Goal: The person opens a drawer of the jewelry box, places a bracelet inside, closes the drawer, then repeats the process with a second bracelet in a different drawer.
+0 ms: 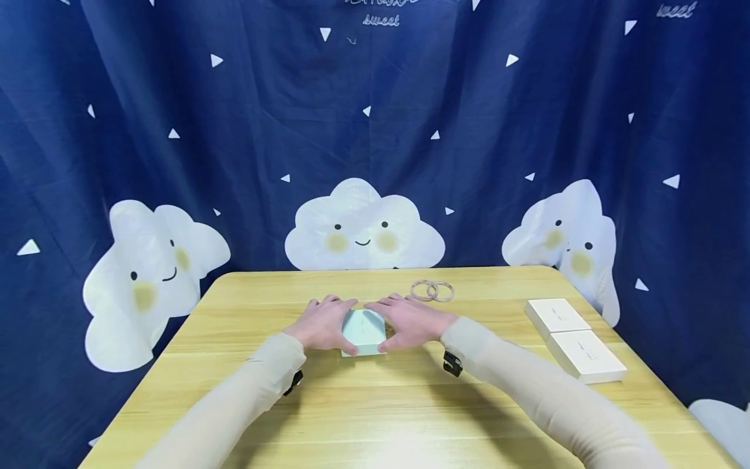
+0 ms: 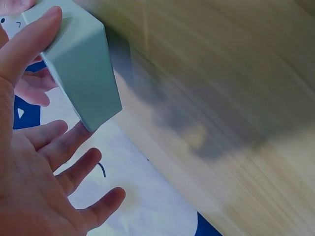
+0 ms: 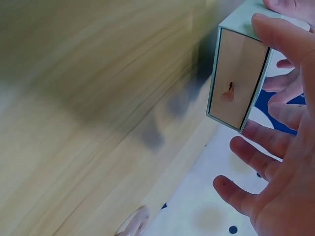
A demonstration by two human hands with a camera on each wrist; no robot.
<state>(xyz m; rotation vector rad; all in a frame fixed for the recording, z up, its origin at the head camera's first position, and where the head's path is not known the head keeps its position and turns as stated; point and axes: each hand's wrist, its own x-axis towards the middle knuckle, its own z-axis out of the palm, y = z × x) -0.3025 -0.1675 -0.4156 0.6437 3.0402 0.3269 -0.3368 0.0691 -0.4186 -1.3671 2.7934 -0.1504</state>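
A small mint-green box (image 1: 364,327) is held between both hands near the middle of the wooden table. My left hand (image 1: 323,324) grips its left end, thumb on the near side and fingertips at the far side. At the right end my right hand (image 1: 415,321) holds it in the same manner. In the left wrist view, a plain closed end of the box (image 2: 88,73) shows. The right wrist view shows the box's other end, a beige inner panel (image 3: 238,73) with a small pinkish tab (image 3: 229,93). Whether the box touches the table I cannot tell.
Two overlapping pinkish bangles (image 1: 432,290) lie behind my right hand, near the table's (image 1: 363,417) back edge. Two white boxes (image 1: 558,315) (image 1: 588,355) lie end to end at the right. A dark blue curtain (image 1: 375,117) with cloud prints hangs behind.
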